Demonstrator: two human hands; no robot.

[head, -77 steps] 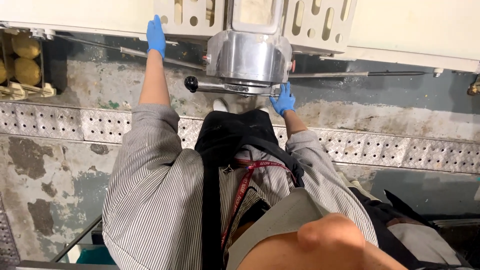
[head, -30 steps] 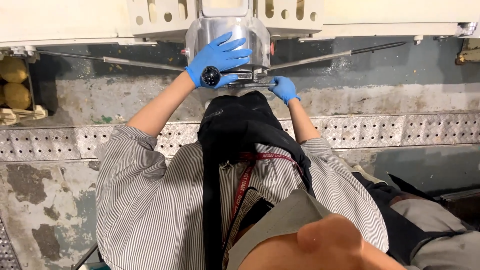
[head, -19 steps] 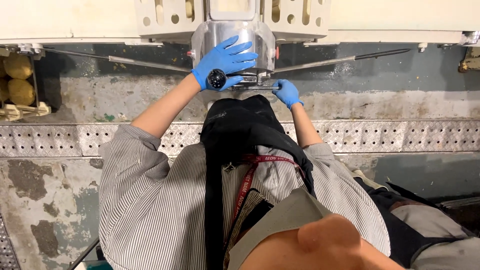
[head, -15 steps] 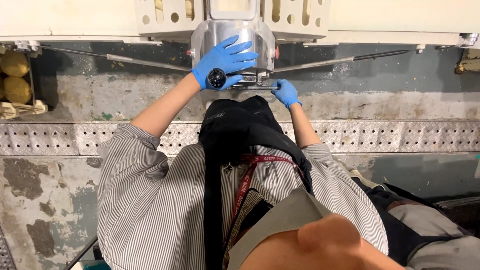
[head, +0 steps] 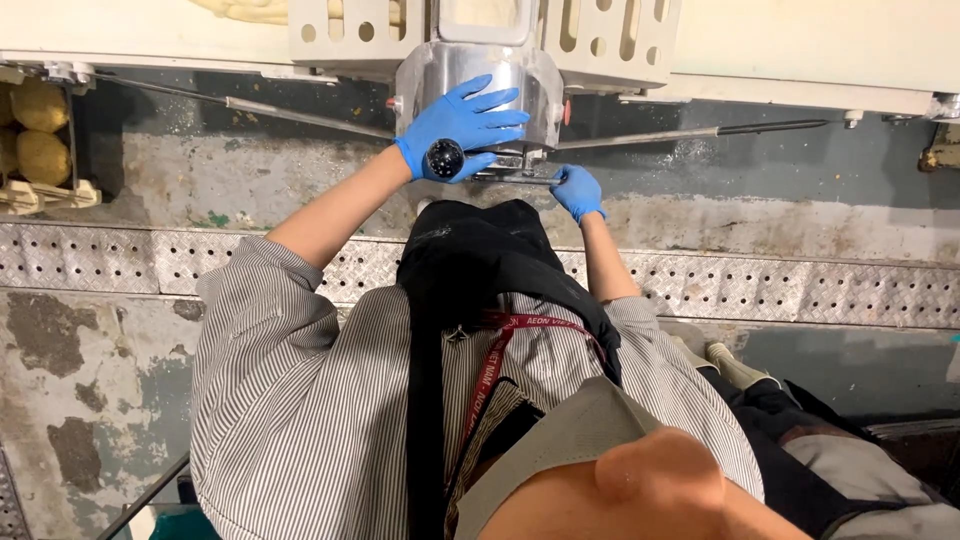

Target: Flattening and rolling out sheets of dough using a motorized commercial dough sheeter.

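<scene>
The left hand [head: 462,122] lies on the metal drum [head: 478,88], above a round knob [head: 444,158]. The right hand [head: 578,190] sits right of it, beneath the drum. 2 dough balls [head: 40,130] lie far left.

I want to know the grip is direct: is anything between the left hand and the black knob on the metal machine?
Nothing visible: the left hand, in a blue glove, lies on the black knob and the metal housing.
</scene>
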